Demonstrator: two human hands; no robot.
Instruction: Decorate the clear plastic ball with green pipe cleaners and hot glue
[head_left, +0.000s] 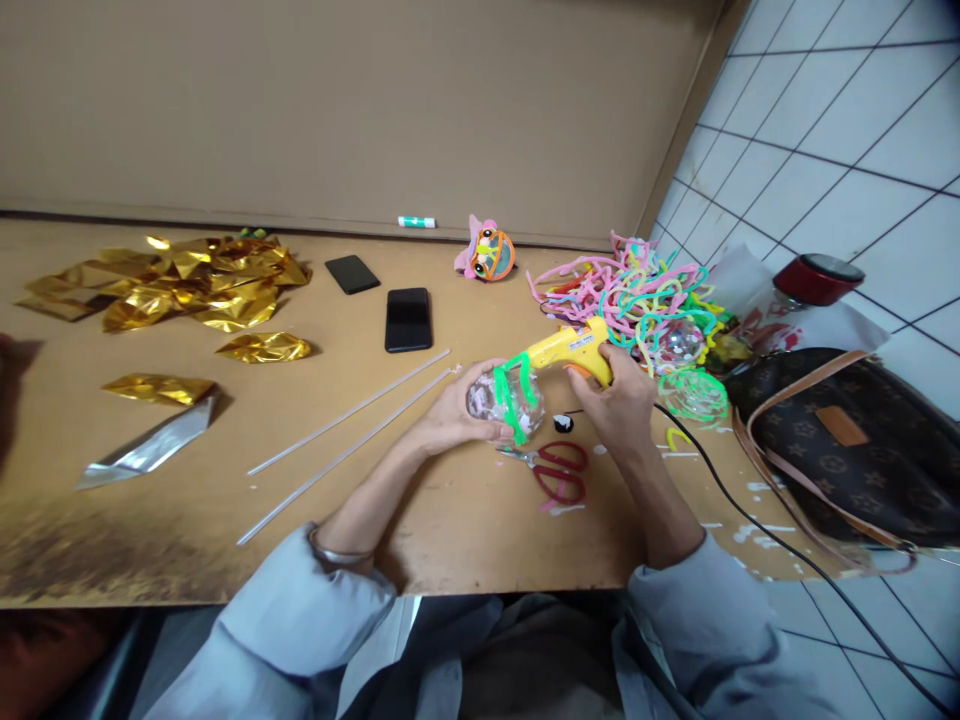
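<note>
My left hand (459, 412) is closed around a clear plastic bottle piece (531, 400) with bright green pipe cleaner strips across it. In my right hand (619, 396) is a yellow hot glue gun (568, 347), its nozzle pointing left at the upper edge of the green strips. Whether the nozzle touches them I cannot tell. Red-handled scissors (561, 472) lie on the table just below the bottle piece. Beside them is a small black-and-white round piece (563, 423). A black cord (724, 490) runs from the glue gun toward the lower right.
Two glue sticks (345, 455) and two phones (408, 320) lie left of my hands. Gold foil (202, 285) is heaped at the far left. Colourful pipe cleaners (622, 290), a brown handbag (847, 440) and a red-lidded jar (817, 280) stand right. A decorated face piece (486, 250) sits behind.
</note>
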